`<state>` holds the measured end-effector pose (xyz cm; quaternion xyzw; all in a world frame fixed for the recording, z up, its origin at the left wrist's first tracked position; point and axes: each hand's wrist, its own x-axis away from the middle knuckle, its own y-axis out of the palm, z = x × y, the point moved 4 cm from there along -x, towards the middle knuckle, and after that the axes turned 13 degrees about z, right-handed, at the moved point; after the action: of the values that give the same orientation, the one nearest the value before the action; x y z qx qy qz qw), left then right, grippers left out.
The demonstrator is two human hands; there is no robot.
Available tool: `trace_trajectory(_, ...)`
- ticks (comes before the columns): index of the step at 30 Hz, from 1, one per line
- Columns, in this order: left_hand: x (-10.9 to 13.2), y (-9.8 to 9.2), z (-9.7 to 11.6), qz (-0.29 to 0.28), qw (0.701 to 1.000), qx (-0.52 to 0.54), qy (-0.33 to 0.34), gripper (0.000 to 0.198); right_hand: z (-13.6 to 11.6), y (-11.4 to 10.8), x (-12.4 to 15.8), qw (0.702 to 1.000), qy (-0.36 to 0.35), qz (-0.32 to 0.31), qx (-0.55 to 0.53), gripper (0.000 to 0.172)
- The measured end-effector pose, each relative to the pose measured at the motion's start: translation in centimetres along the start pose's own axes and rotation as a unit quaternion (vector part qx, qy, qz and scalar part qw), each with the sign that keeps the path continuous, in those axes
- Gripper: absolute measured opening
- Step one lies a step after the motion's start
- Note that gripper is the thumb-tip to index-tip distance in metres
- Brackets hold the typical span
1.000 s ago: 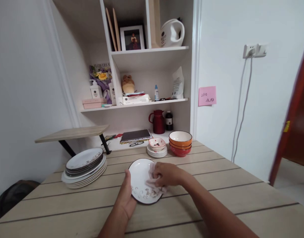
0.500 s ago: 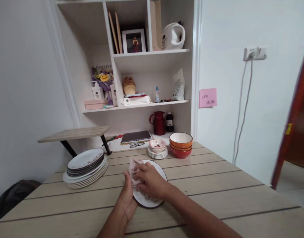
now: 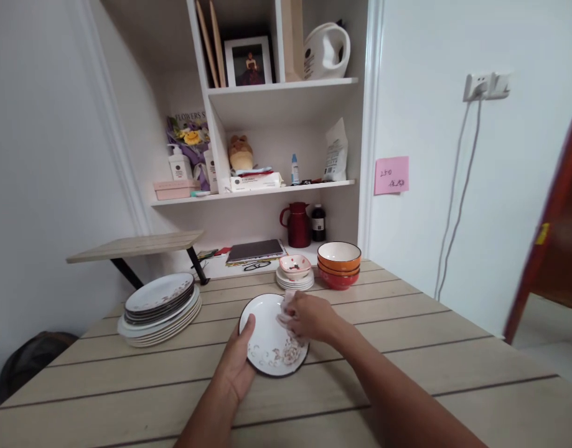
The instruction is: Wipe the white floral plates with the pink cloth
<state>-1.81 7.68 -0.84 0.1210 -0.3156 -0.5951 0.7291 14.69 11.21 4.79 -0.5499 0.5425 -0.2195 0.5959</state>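
Observation:
A white plate (image 3: pixel 267 339) with a dark rim and a floral pattern lies on the wooden table (image 3: pixel 407 373) in front of me. My left hand (image 3: pixel 238 367) grips its near left edge, thumb on top. My right hand (image 3: pixel 311 317) is closed on a small pinkish cloth (image 3: pixel 286 309) and presses it on the plate's far right part.
A stack of plates (image 3: pixel 159 309) sits to the left. Small dishes (image 3: pixel 295 278) and stacked orange and red bowls (image 3: pixel 339 266) stand behind the plate. A shelf unit (image 3: pixel 276 180) with bottles, a red jug and a tablet rises behind; a low wooden stand (image 3: pixel 136 246) is at left.
My right hand swept the cloth from the plate's right side to its left edge and back to the upper right. My left hand kept hold of the plate.

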Motion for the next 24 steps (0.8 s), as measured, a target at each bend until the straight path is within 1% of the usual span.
trace_trajectory(3, 0.2, 0.0, 0.0, -0.010, 1.000, 0.003, -0.009, 0.067, -0.8, 0.4, -0.3, 0.993, 0.017, 0.119, -0.002, 0.024)
trace_trajectory(5, 0.2, 0.1, 0.0, -0.029, 0.999, 0.013, -0.011, 0.065, -1.8, 0.9, -0.4, 0.986, -0.003, 0.161, -0.041, 0.023)
trace_trajectory(7, 0.2, 0.3, 0.1, -0.049, 0.998, 0.024, -0.007, 0.062, -2.8, 1.3, -0.3, 0.980, -0.047, 0.170, -0.094, 0.025)
trace_trajectory(9, 0.3, 0.4, 0.1, -0.064, 0.997, 0.034, -0.002, 0.059, -3.7, 1.5, -0.2, 0.972, -0.095, 0.163, -0.138, 0.032)
trace_trajectory(11, 0.3, 0.5, 0.1, -0.076, 0.996, 0.048, 0.001, 0.056, -4.5, 1.4, 0.1, 0.965, -0.130, 0.150, -0.171, 0.038)
trace_trajectory(13, 0.3, 0.6, 0.1, -0.087, 0.994, 0.062, -0.011, 0.054, -5.1, 1.2, 0.2, 0.960, -0.145, 0.126, -0.203, 0.038)
trace_trajectory(15, 0.2, 0.5, -0.1, -0.091, 0.993, 0.073, -0.034, 0.057, -5.4, 0.9, 0.3, 0.957, -0.153, 0.089, -0.231, 0.030)
trace_trajectory(17, 0.0, 0.2, -0.2, -0.083, 0.992, 0.075, -0.050, 0.063, -5.6, 0.8, 0.5, 0.952, -0.172, 0.035, -0.251, 0.022)
trace_trajectory(19, -0.2, -0.1, -0.3, -0.068, 0.994, 0.063, -0.061, 0.067, -5.6, 0.8, 0.8, 0.945, -0.193, -0.040, -0.261, 0.018)
trace_trajectory(21, -0.3, -0.2, -0.4, -0.067, 0.994, 0.053, -0.075, 0.068, -5.1, 0.7, 1.2, 0.936, -0.194, -0.131, -0.263, 0.019)
trace_trajectory(23, -0.3, 0.0, -0.3, -0.079, 0.992, 0.058, -0.081, 0.068, -4.1, 0.6, 1.5, 0.933, -0.162, -0.213, -0.242, 0.021)
trace_trajectory(24, -0.3, 0.0, -0.2, -0.080, 0.992, 0.063, -0.074, 0.067, -3.5, 0.5, 1.6, 0.935, -0.140, -0.238, -0.223, 0.022)
